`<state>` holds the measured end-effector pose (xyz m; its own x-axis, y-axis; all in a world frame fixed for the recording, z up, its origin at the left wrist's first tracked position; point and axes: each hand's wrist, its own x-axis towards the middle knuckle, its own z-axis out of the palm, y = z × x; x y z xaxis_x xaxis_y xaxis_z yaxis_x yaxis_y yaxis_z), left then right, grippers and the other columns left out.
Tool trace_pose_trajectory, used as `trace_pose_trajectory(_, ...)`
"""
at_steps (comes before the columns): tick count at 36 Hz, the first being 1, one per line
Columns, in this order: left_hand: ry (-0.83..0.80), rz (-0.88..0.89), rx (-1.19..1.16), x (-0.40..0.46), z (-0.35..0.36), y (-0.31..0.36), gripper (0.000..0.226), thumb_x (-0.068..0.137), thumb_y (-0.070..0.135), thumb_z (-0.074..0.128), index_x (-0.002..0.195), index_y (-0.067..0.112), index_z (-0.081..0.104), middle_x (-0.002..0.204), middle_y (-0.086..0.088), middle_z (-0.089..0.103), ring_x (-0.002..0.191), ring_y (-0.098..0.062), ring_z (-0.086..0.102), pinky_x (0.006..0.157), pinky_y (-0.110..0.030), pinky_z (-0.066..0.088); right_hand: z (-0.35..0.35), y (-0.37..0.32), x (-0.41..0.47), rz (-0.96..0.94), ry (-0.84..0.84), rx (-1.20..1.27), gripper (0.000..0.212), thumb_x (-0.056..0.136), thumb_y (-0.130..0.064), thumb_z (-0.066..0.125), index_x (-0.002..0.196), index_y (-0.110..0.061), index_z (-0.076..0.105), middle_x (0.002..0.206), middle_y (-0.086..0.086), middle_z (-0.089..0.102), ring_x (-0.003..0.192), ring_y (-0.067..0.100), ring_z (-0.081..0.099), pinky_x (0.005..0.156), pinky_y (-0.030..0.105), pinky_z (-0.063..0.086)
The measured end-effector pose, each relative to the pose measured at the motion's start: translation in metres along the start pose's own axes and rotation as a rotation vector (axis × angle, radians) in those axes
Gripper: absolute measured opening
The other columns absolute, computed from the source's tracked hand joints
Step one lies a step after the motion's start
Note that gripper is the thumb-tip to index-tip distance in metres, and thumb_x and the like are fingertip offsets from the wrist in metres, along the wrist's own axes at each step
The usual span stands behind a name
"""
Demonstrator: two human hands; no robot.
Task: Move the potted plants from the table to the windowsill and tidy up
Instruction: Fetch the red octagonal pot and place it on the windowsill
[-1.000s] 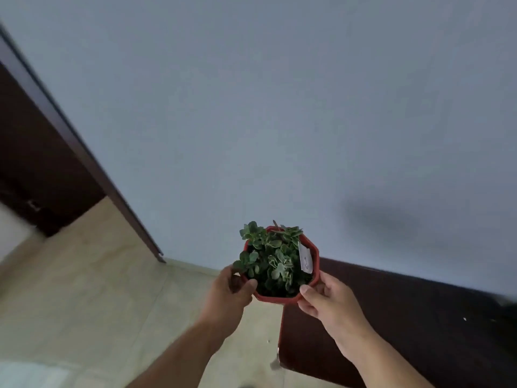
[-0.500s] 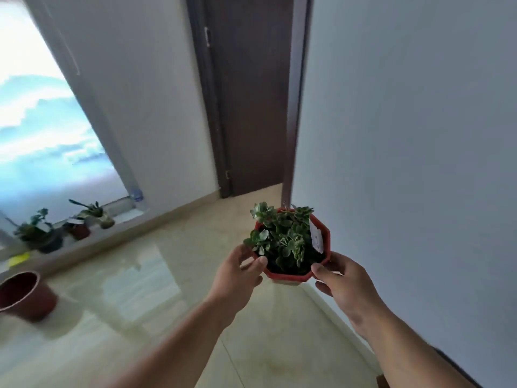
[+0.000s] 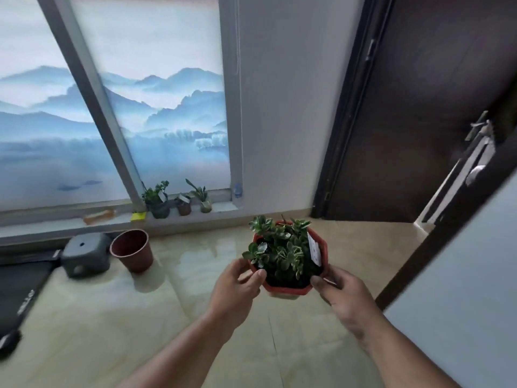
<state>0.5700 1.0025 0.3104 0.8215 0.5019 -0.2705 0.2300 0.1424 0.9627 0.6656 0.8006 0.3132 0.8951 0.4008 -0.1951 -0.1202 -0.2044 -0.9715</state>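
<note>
Both hands, left hand (image 3: 237, 287) and right hand (image 3: 342, 296), grasp the red octagonal plastic pot of green leafy plant (image 3: 289, 260) by its rim, mid-air above the floor, well short of the grey windowsill (image 3: 112, 219); probably light, rigid, top-heavy, so rim-and-side hold suits.

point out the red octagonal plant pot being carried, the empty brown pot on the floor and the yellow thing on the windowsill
red octagonal plastic plant pot (image 3: 288, 289): head view, near rim
empty brown round pot (image 3: 137, 257): head view, outer wall
small yellow object (image 3: 138, 216): head view, its middle, on the sill
</note>
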Motion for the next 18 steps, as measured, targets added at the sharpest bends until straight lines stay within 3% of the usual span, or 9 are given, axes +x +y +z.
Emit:
trace_pose_trajectory(2, 0.031, 0.0, -0.019, 0.019, -0.021, 0.005, 0.02, 0.094, 0.016, 0.069, 0.113, 0.023, 0.068, 0.116, 0.004, 0.073, 0.107, -0.013, 0.072, 0.096, -0.042, 0.058, 0.022, -0.007, 0.025, 0.008, -0.05, 0.006, 0.024, 0.093, -0.012, 0.073, 0.116, -0.019, 0.076, 0.09, -0.016, 0.079, 0.078, -0.004, 0.068, 0.071, 0.01, 0.049)
trace_pose_trajectory(4, 0.059, 0.009, -0.019, 0.039, -0.037, 0.008, 0.02, 0.095, 0.016, 0.068, 0.114, 0.023, 0.068, 0.116, 0.006, 0.073, 0.107, -0.012, 0.072, 0.096, -0.041, 0.058, 0.041, -0.015, 0.05, 0.027, -0.089, 0.01, 0.025, 0.093, -0.015, 0.074, 0.116, -0.022, 0.076, 0.106, -0.012, 0.08, 0.094, 0.004, 0.07, 0.083, 0.018, 0.05)
trace_pose_trajectory(7, 0.106, 0.006, -0.037, 0.072, -0.054, 0.01, 0.019, 0.095, 0.017, 0.069, 0.112, 0.025, 0.068, 0.116, 0.008, 0.073, 0.107, -0.012, 0.072, 0.095, -0.04, 0.059, 0.063, -0.02, 0.092, 0.048, -0.148, 0.021, 0.024, 0.093, -0.014, 0.073, 0.116, -0.021, 0.076, 0.109, -0.009, 0.08, 0.092, 0.0, 0.07, 0.083, 0.019, 0.05)
trace_pose_trajectory(11, 0.139, -0.008, -0.053, 0.116, -0.064, 0.013, 0.02, 0.095, 0.017, 0.069, 0.113, 0.025, 0.07, 0.118, 0.006, 0.072, 0.107, -0.013, 0.072, 0.095, -0.038, 0.059, 0.079, -0.021, 0.146, 0.069, -0.184, 0.007, 0.024, 0.093, -0.013, 0.074, 0.116, -0.018, 0.076, 0.11, -0.006, 0.08, 0.107, 0.01, 0.072, 0.092, 0.024, 0.052)
trace_pose_trajectory(18, 0.249, -0.019, -0.057, 0.207, -0.068, 0.043, 0.015, 0.096, 0.01, 0.066, 0.108, 0.018, 0.068, 0.114, 0.001, 0.073, 0.105, -0.018, 0.07, 0.097, -0.048, 0.055, 0.1, -0.041, 0.262, 0.041, -0.295, 0.013, 0.025, 0.095, -0.015, 0.073, 0.118, -0.022, 0.076, 0.11, -0.01, 0.08, 0.109, 0.007, 0.071, 0.09, 0.023, 0.051)
